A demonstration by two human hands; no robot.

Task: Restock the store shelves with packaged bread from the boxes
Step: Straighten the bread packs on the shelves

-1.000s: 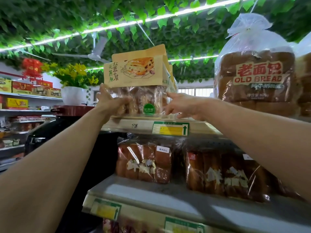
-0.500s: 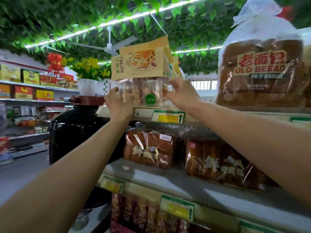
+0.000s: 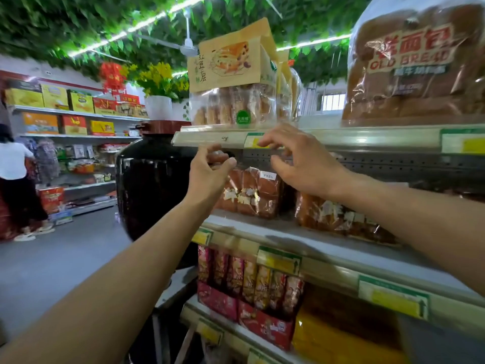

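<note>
Atop the top shelf (image 3: 367, 134), the red-bean bread package (image 3: 236, 82) now stands released. Left hand (image 3: 208, 172) and right hand (image 3: 301, 161) have dropped below the shelf edge, fingers loosely curled, empty.

A brightly lit shop interior, evenly lit from above. Thin white light strips (image 3: 136, 26) run through green leaves on the ceiling and are blown out to pure white. A small window (image 3: 332, 101) far behind the top shelf (image 3: 367, 136) glows overexposed. Glare streaks the clear wrapping of the large bread bag (image 3: 417, 67) at upper right, whose label print is smeared by motion blur. Soft shadow fills the space under the top shelf. Wide-angle distortion bends shelf edges and stretches the forearms near the frame borders. Distant shelves look soft.
</note>
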